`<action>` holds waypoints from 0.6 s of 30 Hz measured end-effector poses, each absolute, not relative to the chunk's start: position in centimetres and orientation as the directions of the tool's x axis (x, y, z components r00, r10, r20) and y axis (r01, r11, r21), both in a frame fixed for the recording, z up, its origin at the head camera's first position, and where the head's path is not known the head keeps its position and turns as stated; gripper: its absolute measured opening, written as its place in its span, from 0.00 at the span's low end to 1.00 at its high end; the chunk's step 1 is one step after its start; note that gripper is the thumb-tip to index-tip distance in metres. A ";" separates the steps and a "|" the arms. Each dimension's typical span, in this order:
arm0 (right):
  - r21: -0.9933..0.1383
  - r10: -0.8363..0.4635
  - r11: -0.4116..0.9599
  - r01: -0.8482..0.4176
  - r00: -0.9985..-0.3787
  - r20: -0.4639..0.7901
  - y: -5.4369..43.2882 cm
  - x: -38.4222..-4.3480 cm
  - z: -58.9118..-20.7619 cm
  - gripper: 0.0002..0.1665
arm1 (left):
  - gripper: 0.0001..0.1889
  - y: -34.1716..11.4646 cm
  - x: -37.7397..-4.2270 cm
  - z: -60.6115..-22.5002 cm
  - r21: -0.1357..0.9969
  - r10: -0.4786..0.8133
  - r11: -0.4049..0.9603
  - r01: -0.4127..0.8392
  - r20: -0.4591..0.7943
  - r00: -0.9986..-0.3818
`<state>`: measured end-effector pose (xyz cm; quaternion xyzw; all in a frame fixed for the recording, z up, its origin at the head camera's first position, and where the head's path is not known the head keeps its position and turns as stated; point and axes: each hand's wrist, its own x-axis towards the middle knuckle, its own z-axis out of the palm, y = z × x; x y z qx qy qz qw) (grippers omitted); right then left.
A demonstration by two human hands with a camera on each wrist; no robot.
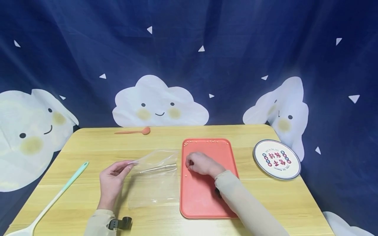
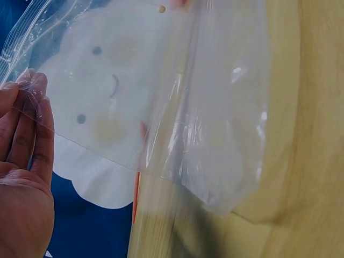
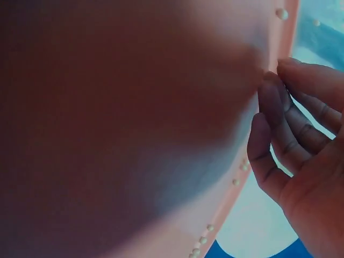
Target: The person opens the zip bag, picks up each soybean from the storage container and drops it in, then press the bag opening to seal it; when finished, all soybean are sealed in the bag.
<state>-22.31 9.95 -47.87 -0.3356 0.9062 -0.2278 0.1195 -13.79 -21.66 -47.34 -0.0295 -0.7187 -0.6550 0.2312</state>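
Observation:
My left hand (image 1: 113, 178) pinches the top corner of a clear plastic zip bag (image 1: 155, 186) between thumb and fingers. The bag's mouth gapes a little, and its lower part hangs down to the wooden table. Over the left edge of a red tray (image 1: 206, 203), my right hand (image 1: 202, 164) has its fingers curled, the tips close together; nothing shows between them. A small round pale-yellow bean (image 3: 281, 14) lies just inside the rim near those fingertips. More such beans (image 1: 212, 141) line the tray's far edge. Another bean (image 2: 162, 9) shows through the bag in the left wrist view.
An orange spoon (image 1: 145, 130) lies at the table's far edge. Along the left side rests a long white utensil with a green handle end (image 1: 79, 171). To the tray's right is a white plate (image 1: 273, 150) with red and blue printing. A cloud-patterned blue curtain (image 1: 227, 65) hangs behind.

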 end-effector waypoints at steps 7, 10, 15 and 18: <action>-0.579 -0.617 0.634 -0.512 -0.787 0.019 10.6 -22.3 -45.6 0.03 | 0.07 -21.4 -13.8 -47.3 0.931 -0.265 0.086 0.354 0.364 -0.893; -0.608 -0.603 0.593 -0.528 -0.792 0.100 10.7 -22.2 -44.0 0.04 | 0.07 -21.3 -13.8 -47.1 0.933 -0.266 0.098 0.347 0.360 -0.894; -0.702 -0.588 0.481 -0.525 -0.787 0.186 10.0 -21.5 -41.2 0.05 | 0.07 -21.3 -13.9 -47.2 0.937 -0.251 0.115 0.331 0.350 -0.903; -0.735 -0.592 0.442 -0.514 -0.783 0.191 9.0 -21.0 -39.9 0.04 | 0.08 -21.4 -13.9 -47.4 0.935 -0.240 0.128 0.332 0.354 -0.904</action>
